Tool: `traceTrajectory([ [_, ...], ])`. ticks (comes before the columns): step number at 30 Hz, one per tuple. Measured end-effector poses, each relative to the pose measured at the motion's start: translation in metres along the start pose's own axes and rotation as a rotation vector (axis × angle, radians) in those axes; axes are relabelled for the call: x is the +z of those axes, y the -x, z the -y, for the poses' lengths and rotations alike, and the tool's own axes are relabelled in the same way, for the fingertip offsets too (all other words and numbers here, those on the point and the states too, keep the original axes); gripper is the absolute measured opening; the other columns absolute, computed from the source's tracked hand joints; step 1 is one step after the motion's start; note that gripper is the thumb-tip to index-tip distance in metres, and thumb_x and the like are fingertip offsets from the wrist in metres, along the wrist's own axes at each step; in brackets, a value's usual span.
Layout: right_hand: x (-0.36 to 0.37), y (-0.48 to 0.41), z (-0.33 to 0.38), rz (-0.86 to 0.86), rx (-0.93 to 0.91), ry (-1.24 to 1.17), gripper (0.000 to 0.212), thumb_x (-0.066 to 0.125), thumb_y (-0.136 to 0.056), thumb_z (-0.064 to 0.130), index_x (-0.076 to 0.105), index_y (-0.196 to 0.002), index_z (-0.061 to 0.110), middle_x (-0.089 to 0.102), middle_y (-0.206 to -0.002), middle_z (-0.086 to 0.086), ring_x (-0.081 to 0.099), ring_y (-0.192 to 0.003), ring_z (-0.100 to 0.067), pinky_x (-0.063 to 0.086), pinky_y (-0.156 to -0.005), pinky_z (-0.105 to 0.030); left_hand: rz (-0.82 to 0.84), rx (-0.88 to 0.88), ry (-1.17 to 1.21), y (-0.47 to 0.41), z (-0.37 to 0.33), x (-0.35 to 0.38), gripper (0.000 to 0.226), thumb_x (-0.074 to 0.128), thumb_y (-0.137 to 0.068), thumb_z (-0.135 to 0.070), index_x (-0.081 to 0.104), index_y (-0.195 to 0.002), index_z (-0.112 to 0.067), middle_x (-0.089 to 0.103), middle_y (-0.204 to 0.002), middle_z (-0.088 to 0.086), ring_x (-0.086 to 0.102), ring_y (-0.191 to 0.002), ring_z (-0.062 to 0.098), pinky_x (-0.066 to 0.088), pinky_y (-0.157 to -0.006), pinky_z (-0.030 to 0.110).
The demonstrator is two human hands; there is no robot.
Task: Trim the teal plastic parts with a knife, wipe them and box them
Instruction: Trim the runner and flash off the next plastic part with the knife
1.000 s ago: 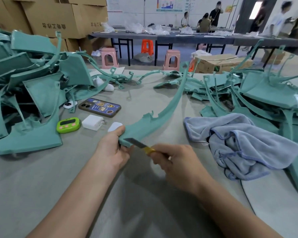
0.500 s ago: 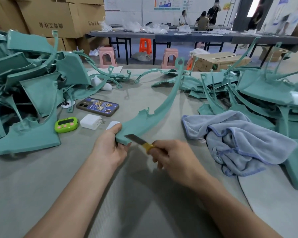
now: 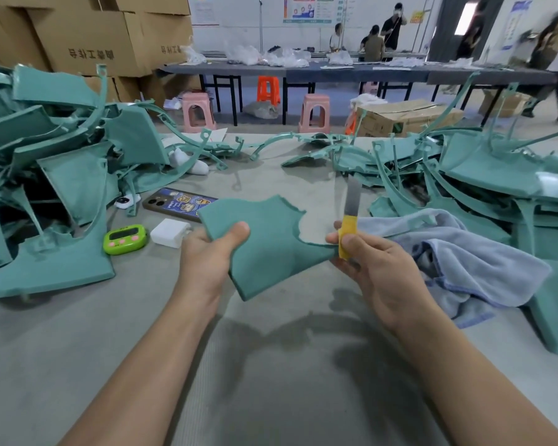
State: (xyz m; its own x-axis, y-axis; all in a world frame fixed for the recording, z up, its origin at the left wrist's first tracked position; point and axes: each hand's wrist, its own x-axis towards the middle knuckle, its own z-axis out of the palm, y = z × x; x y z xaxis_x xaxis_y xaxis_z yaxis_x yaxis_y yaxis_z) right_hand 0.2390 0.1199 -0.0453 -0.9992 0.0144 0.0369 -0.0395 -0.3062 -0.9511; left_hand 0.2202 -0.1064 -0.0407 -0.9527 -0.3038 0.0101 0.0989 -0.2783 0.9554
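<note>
you look mid-trim: your left hand grips the teal part held at centre above the table, thumb on top, and your right hand is clenched round the knife, blade pointing to 12 o'clock, off the edge. wiping and boxing seem not yet done, with a left heap at 9 o'clock and a right heap at 3. the blue cloth lies at 3 o'clock on the grey table, with cardboard boxes at 11 and stools at 12.

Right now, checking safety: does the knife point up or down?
Up: the knife stands upright, blade above the yellow wrap, gripped in the right hand.
</note>
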Motion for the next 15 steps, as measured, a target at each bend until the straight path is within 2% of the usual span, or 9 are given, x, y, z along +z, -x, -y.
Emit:
traceTrajectory([
  [2,-0.001,-0.001,0.0,-0.053,-0.006,-0.045,0.025,0.062,-0.094,0.013,0.082,-0.08,0.011,0.079,-0.098,-0.004,0.072,-0.098,-0.018,0.058,-0.086,-0.032,0.037,0.064,-0.058,0.003,0.001,0.0,0.014,0.074,-0.085,-0.004,0.08,-0.08,-0.015,0.079,-0.09,0.004,0.075,-0.078,0.016,0.058,-0.067,0.028],
  [3,-0.001,-0.002,0.002,-0.079,-0.012,-0.057,0.024,0.061,-0.096,0.012,0.081,-0.083,0.01,0.078,-0.094,-0.007,0.072,-0.092,-0.019,0.059,-0.08,-0.03,0.062,0.042,-0.062,0.004,0.0,0.0,0.011,0.074,-0.085,-0.006,0.08,-0.082,-0.014,0.079,-0.091,0.006,0.075,-0.08,0.018,0.059,-0.07,0.03],
  [5,-0.002,-0.002,0.004,-0.128,-0.042,-0.051,0.021,0.058,-0.099,0.009,0.076,-0.09,0.006,0.078,-0.09,-0.007,0.072,-0.086,-0.017,0.056,-0.07,-0.026,0.168,-0.094,0.003,0.007,-0.002,0.001,0.009,0.074,-0.082,-0.018,0.081,-0.084,-0.014,0.079,-0.096,0.008,0.075,-0.083,0.02,0.06,-0.071,0.032],
  [6,-0.002,-0.001,0.004,-0.159,-0.066,-0.038,0.02,0.057,-0.1,0.009,0.074,-0.093,0.004,0.078,-0.092,-0.007,0.072,-0.086,-0.016,0.054,-0.067,-0.024,0.24,-0.163,0.047,0.008,-0.002,0.001,0.018,0.073,-0.078,-0.027,0.08,-0.087,-0.014,0.078,-0.1,0.009,0.075,-0.085,0.02,0.061,-0.069,0.033],
  [8,-0.004,-0.002,0.002,-0.24,-0.118,-0.002,0.019,0.057,-0.102,0.01,0.074,-0.096,0.003,0.078,-0.1,-0.009,0.071,-0.091,-0.018,0.049,-0.068,-0.028,0.394,-0.241,0.09,0.012,-0.002,0.002,0.029,0.075,-0.077,-0.028,0.076,-0.102,-0.014,0.076,-0.11,0.01,0.074,-0.095,0.022,0.062,-0.07,0.037],
  [11,-0.002,-0.001,0.003,-0.271,-0.154,0.026,0.018,0.059,-0.101,0.008,0.076,-0.098,0.002,0.078,-0.103,-0.005,0.068,-0.092,-0.02,0.05,-0.072,-0.033,0.575,-0.246,0.051,0.021,0.004,0.008,0.034,0.065,-0.085,-0.015,0.069,-0.119,-0.013,0.072,-0.122,0.009,0.07,-0.111,0.023,0.061,-0.084,0.039],
  [13,0.003,0.001,0.002,-0.163,-0.127,-0.001,0.019,0.059,-0.099,0.003,0.077,-0.092,0.003,0.079,-0.101,0.001,0.071,-0.097,-0.015,0.059,-0.078,-0.029,0.473,-0.216,0.093,0.021,0.008,0.014,0.026,0.062,-0.092,-0.004,0.069,-0.116,-0.012,0.074,-0.118,0.008,0.071,-0.106,0.022,0.061,-0.084,0.038],
  [15,0.009,0.006,0.0,-0.015,-0.084,0.013,0.021,0.06,-0.096,-0.001,0.078,-0.085,0.003,0.079,-0.1,-0.001,0.072,-0.099,-0.015,0.061,-0.086,-0.033,0.323,-0.207,0.148,0.016,0.009,0.016,0.022,0.058,-0.096,-0.001,0.068,-0.113,-0.012,0.075,-0.112,0.006,0.072,-0.098,0.02,0.061,-0.082,0.038],
])
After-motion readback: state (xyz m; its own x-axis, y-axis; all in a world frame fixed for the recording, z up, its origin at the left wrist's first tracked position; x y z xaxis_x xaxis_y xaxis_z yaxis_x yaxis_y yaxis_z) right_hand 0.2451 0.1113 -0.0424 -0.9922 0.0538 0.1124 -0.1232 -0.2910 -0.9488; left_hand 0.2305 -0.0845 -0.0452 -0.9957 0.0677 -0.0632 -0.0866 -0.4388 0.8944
